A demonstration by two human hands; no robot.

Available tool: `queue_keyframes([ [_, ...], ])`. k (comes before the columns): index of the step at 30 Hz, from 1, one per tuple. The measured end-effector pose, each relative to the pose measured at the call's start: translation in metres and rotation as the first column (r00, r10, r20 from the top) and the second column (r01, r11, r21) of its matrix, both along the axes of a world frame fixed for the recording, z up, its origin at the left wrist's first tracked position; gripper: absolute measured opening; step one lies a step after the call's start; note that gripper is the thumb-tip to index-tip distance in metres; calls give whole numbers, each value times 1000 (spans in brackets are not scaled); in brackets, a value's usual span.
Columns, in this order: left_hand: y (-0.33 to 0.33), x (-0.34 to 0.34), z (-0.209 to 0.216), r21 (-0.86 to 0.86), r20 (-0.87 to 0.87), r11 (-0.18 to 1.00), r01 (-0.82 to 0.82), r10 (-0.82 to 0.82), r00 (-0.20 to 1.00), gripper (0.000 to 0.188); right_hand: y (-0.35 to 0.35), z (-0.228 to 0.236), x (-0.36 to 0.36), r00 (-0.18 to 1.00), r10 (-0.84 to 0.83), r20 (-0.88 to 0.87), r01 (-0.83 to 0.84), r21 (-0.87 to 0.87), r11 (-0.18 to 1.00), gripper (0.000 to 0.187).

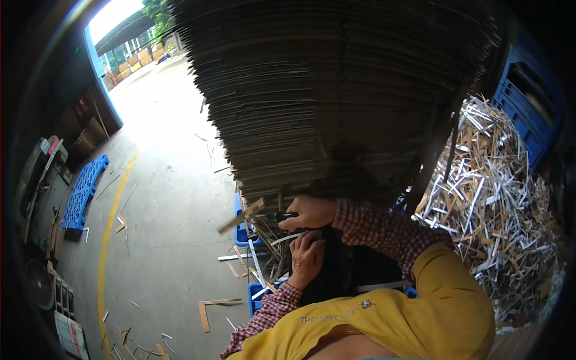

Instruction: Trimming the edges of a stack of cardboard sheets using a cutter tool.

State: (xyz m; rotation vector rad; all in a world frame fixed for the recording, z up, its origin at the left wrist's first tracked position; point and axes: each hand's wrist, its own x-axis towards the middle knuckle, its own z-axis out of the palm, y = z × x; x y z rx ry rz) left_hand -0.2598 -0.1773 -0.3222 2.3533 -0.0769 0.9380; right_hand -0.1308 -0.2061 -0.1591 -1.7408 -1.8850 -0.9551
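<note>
My right hand (315, 213) is closed around the black handle of a tool (287, 216), which points left along the lower edge of a tall stack of cardboard sheets (264, 120). A brown strip-like piece (243, 216) lies across the tool's far end, and I cannot tell whether it is part of the tool or loose cardboard. Just below, my left hand (306, 261) has its fingers curled against the dark lower part of the stack. A thin white strip (285, 239) reaches its fingertips. Whatever those fingers hold is hidden.
To the right rises a big heap of white and brown offcut strips (480, 186) beside a blue plastic crate (528, 108). Blue pallet parts (243, 234) show under the stack. Scraps (207, 312) litter the floor. A blue pallet (84, 192) leans left of a yellow line (114, 228).
</note>
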Motion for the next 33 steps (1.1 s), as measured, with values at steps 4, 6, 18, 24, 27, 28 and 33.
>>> queue_keyframes([
  [4, -2, 1, 4, 0, 16, 998, 55, -55, 998, 20, 25, 56, 51, 500, -132, -856, -390, -359, 848, 50],
  [6, 2, -2, 0, -9, 7, 1000, 28, -28, 1000, 20, 57, 102, 65, 441, -247, -863, -158, -345, 925, 47],
  [18, 5, -4, -3, -32, 30, 999, 16, -15, 999, 17, 123, 78, 52, 587, -94, -804, -174, -239, 955, 39],
  [24, -1, 3, 6, -33, 35, 999, 38, -37, 999, 16, 92, 106, 76, 556, -161, -815, -209, -325, 922, 45],
  [27, 1, 3, 4, -28, 30, 999, 40, -39, 999, 16, 106, 138, 109, 424, -245, -872, -97, -312, 945, 50],
  [28, 0, 3, 4, -32, 26, 999, 36, -35, 999, 16, 108, 144, 110, 423, -245, -872, -96, -312, 945, 50],
  [33, -1, 5, 6, -28, 28, 998, 50, -49, 998, 17, 119, 140, 104, 20, -29, -999, -172, -32, 985, 44],
])
